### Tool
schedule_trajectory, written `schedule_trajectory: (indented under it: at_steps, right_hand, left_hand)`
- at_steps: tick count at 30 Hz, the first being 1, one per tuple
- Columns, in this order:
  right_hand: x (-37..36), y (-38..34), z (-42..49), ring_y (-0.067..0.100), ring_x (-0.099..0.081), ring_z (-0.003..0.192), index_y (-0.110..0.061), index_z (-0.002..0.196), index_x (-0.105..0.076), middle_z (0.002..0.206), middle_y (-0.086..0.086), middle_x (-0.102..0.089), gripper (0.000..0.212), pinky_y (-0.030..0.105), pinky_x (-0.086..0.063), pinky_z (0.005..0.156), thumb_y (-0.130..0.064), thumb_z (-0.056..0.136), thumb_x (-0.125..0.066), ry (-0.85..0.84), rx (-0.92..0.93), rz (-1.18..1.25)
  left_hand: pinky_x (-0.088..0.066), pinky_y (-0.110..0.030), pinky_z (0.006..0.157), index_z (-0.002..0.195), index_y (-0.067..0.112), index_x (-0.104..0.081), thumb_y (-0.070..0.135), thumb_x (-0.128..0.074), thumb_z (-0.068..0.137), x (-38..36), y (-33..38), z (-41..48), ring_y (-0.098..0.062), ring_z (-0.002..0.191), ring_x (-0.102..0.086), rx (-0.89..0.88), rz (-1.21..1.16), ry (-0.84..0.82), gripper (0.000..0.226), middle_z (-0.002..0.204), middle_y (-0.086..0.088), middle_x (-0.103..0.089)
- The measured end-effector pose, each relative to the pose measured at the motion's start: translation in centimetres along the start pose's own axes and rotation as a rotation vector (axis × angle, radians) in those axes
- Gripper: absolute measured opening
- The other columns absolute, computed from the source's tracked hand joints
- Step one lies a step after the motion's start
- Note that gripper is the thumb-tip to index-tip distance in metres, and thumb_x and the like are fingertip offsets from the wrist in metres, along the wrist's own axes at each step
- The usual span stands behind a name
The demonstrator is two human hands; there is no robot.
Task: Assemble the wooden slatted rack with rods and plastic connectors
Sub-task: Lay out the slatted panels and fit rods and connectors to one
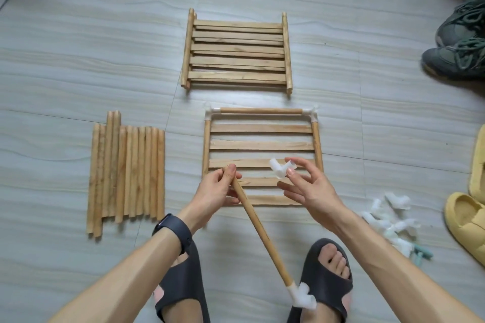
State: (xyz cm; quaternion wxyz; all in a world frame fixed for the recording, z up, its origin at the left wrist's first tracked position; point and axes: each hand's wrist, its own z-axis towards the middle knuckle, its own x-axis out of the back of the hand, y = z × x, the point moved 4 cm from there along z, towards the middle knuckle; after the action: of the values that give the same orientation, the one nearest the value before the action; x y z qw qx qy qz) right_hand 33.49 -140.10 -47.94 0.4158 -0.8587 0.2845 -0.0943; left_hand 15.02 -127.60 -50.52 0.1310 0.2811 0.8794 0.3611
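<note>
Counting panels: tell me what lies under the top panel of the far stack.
At least one more slatted panel, its slats showing through gaps in the top panel. Whether more lie beneath is covered.

No text, label, brand, number or sign can be read anywhere in the frame. The wristband at lower left shows only a plain dark surface. Any marks on the laced shoes at the right edge are too small to tell.
</note>
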Motion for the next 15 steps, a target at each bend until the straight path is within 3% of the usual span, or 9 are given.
schedule_trajectory:
  at_steps: [3, 8, 12, 15]
  right_hand:
    - [-0.9, 0.3, 0.2, 0.031, -0.074, 0.098, -0.028, 0.126, -0.060, 0.119, 0.013, -0.068, 0.027, 0.036, -0.060, 0.087, -0.024, 0.099, -0.060, -0.030, -0.045, 0.083]
    - [-1.5, 1.2, 0.8, 0.034, -0.071, 0.105, -0.013, 0.123, -0.067, 0.120, 0.024, -0.067, 0.034, 0.030, -0.061, 0.085, 0.002, 0.093, -0.063, -0.103, -0.180, 0.298]
    - [-1.8, 1.6, 1.0, 0.031, -0.071, 0.101, -0.004, 0.113, -0.066, 0.117, 0.023, -0.068, 0.024, 0.033, -0.059, 0.090, -0.010, 0.090, -0.070, -0.092, -0.165, 0.319]
    - [-1.6, 2.1, 1.4, 0.027, -0.072, 0.096, -0.002, 0.104, -0.067, 0.108, 0.020, -0.066, 0.012, 0.034, -0.058, 0.093, -0.006, 0.093, -0.066, -0.040, -0.122, 0.213]
  left_hand:
    - [-0.060, -0.028, 0.068, 0.106, 0.007, -0.065, 0.047, -0.047, 0.102, -0.5, -0.7, -0.2, -0.023, 0.078, -0.066, -0.007, 0.073, -0.033, 0.043, 0.088, -0.009, -0.059]
    - [-0.060, -0.034, 0.072, 0.102, 0.007, -0.067, 0.048, -0.049, 0.102, -1.1, -1.7, -0.4, -0.016, 0.067, -0.063, 0.007, 0.102, -0.070, 0.044, 0.077, -0.002, -0.056]
    - [-0.061, -0.031, 0.071, 0.102, 0.008, -0.069, 0.049, -0.050, 0.101, -1.4, -1.8, -0.5, -0.016, 0.069, -0.062, 0.009, 0.145, -0.103, 0.046, 0.084, -0.004, -0.057]
    - [-0.060, -0.031, 0.071, 0.102, 0.009, -0.070, 0.050, -0.050, 0.100, -1.5, -1.8, -0.7, -0.015, 0.070, -0.062, 0.011, 0.159, -0.139, 0.046, 0.084, -0.004, -0.056]
